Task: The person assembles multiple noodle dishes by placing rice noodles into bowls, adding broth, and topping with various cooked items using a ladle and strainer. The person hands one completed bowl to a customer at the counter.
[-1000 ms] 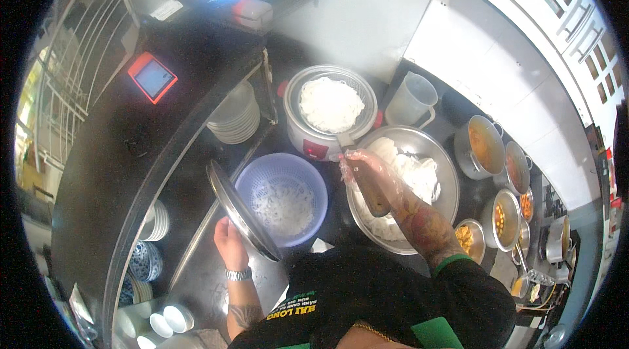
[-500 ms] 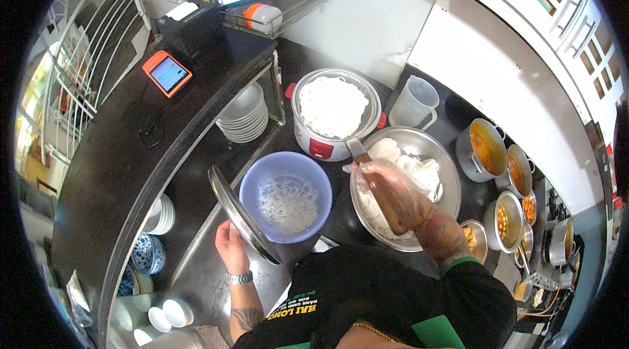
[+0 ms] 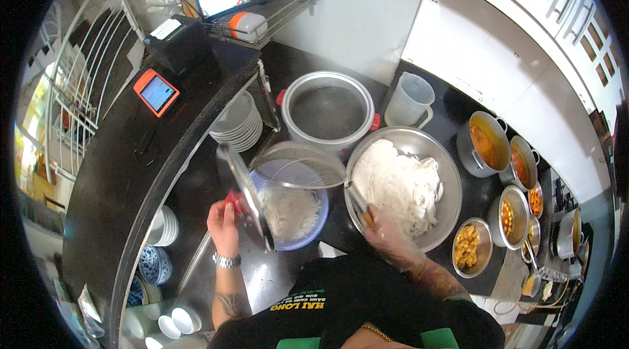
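Observation:
My left hand [image 3: 224,223] is closed on the red knob of a round metal pot lid [image 3: 245,197], which stands nearly on edge beside the purple basket. My right hand [image 3: 386,234] grips the handle of a wire-mesh strainer [image 3: 300,164]. The strainer is tipped over the purple plastic basket [image 3: 321,223], and white noodles [image 3: 288,213] lie inside it, blurred. Behind it stands the cooker [image 3: 329,138] with red side handles, uncovered, with dark liquid inside. A wide steel bowl [image 3: 451,208] at the right holds a heap of white noodles.
A clear plastic jug [image 3: 410,100] stands behind the steel bowl. Pots of orange soup [image 3: 486,142] and bowls of food [image 3: 468,245] line the right side. Stacked plates [image 3: 237,127] sit in the left shelf opening; a handheld payment terminal [image 3: 156,92] lies on the counter above.
The strainer has come out of the cooker and over the purple basket, tipping its noodles there. My right hand has moved left and toward me; the lid remains in my left hand.

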Demonstrator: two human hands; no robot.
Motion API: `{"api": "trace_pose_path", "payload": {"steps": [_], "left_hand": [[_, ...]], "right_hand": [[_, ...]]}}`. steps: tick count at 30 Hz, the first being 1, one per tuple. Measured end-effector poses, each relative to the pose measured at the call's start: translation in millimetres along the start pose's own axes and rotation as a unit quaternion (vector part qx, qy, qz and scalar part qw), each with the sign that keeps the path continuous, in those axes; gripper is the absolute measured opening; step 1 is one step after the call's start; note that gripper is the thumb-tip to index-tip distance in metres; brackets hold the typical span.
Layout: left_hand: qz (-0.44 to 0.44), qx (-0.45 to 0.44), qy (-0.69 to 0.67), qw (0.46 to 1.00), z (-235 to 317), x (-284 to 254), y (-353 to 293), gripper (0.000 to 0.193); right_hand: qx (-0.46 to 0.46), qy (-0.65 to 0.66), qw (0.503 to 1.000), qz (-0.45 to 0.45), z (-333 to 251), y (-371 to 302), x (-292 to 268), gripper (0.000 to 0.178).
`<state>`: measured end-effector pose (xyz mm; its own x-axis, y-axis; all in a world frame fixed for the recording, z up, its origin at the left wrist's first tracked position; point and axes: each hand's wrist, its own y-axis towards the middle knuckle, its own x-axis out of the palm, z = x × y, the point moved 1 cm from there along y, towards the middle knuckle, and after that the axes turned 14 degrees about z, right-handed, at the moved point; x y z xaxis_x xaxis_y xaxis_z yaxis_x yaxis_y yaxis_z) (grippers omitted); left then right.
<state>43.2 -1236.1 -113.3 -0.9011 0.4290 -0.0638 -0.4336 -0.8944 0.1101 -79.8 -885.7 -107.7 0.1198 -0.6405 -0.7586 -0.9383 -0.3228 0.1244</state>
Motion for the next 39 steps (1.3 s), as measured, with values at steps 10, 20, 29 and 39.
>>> {"api": "trace_pose_path", "payload": {"steps": [10, 20, 29, 39], "left_hand": [[-0.192, 0.338, 0.385, 0.837, 32.7, 280.2, 88.5, 0.026], [-0.264, 0.338, 0.475, 0.768, -4.8, 408.5, 115.7, 0.028], [-0.029, 0.395, 0.249, 0.884, 11.2, 215.9, -9.2, 0.048], [0.356, -0.427, -0.222, 0.801, -206.0, -249.4, 122.4, 0.083]], "right_hand": [[0.498, 0.450, 0.742, -0.005, 112.8, -72.7, -90.1, 0.022], [0.353, 0.237, 0.893, -0.149, 178.2, -69.7, -128.4, 0.042], [0.071, -0.302, 0.923, -0.226, 129.8, -15.9, -147.3, 0.053], [-0.277, 0.126, 0.936, -0.175, -55.0, 95.1, 92.5, 0.064]]}}
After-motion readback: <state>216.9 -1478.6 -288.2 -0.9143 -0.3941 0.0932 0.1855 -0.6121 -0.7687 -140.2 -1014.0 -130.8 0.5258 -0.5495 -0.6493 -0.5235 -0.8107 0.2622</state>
